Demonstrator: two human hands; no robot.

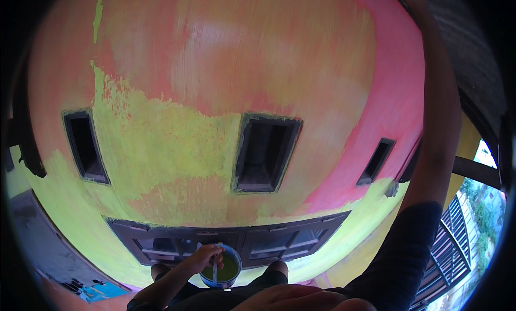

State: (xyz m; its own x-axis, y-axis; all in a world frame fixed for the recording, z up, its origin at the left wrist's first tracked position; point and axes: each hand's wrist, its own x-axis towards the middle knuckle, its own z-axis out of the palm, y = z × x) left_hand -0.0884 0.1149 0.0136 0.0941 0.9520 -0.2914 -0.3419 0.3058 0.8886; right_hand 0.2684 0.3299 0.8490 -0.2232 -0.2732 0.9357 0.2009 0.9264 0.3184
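My left hand (208, 255) is closed on the pale handle of a paint bucket (237, 281), low in front of my body. Yellow-green paint shows inside the bucket. My right arm (442, 123) is raised high along the right side of the view, close to the wall. The right hand is mostly cut off at the dark upper edge, so its fingers and anything in them are hidden. In front of me rises a wall (215, 58) with an orange-pink upper area, patchy yellow-green paint below and a brighter pink strip at the right.
Three framed openings (266, 152) are set in the wall. Below them is a dark window frame with glass panes (285, 241), just beyond the bucket. A dark panel (37, 230) stands at the lower left, near a blue piece (102, 292). Railings (451, 241) lie at the right.
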